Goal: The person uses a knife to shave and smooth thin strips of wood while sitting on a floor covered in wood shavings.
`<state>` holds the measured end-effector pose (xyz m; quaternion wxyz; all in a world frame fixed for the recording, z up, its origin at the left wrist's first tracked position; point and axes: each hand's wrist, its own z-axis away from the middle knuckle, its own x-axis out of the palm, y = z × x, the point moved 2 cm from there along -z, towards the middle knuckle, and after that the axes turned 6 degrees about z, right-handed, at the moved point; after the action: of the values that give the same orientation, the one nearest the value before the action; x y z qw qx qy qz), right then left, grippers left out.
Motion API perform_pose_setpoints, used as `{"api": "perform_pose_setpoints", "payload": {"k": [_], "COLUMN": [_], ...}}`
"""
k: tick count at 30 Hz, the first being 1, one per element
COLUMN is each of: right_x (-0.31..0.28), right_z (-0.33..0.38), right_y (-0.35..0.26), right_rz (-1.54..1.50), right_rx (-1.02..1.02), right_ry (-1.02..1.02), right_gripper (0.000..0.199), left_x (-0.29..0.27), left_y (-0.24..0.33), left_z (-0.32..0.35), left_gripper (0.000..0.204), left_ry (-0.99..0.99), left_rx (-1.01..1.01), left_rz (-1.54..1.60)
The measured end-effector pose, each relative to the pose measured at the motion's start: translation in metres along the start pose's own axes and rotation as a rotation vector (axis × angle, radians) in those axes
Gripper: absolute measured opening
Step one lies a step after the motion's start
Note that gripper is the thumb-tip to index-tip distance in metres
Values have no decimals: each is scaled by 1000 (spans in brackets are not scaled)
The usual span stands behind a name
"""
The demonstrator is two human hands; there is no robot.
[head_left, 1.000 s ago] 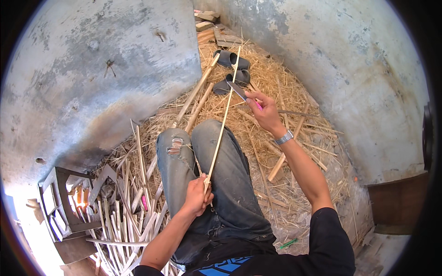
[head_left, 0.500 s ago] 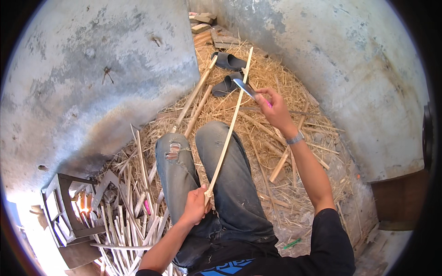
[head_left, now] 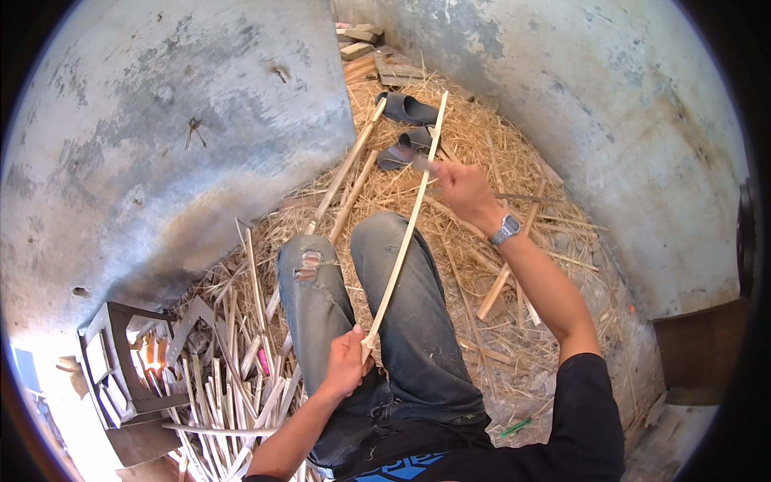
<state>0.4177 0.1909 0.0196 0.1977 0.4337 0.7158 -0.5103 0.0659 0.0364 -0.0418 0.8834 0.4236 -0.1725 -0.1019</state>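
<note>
The light was bright, strongest well left of the left hand [head_left: 347, 363], where white glare erased the details. The wall [head_left: 201, 96] ahead and left of this hand carried a soft, dark shadow low down. The blade [head_left: 418, 159] at the right hand [head_left: 467, 193] was smeared by motion blur, while the pale strip [head_left: 409, 221] between both hands looked quite sharp. Far outward from them, straight edges curved near a black rim.

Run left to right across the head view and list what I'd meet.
Dark frame → small pink item → torn jeans knee → left hand gripping a pale wooden strip → right hand with a blurred blade → green item → brown panel.
</note>
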Motion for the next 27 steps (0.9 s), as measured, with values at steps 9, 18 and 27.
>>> {"api": "perform_pose_setpoints", "payload": {"k": [9, 18, 27], "right_x": [-11, -5, -19], "right_z": [18, 62, 26], "right_y": [5, -35, 1], "right_rz": [41, -158, 79], "right_rx": [-73, -129, 12], "right_ry": [-67, -241, -8], "right_gripper": [55, 53, 35], "left_x": [-2, -4, 14], "left_y": [0, -2, 17], "left_z": [-6, -13, -23], "left_gripper": [54, 53, 51], "left_ry": [-84, -81, -100], "left_rx": [-8, -6, 14], "left_rz": [97, 143, 145]}}
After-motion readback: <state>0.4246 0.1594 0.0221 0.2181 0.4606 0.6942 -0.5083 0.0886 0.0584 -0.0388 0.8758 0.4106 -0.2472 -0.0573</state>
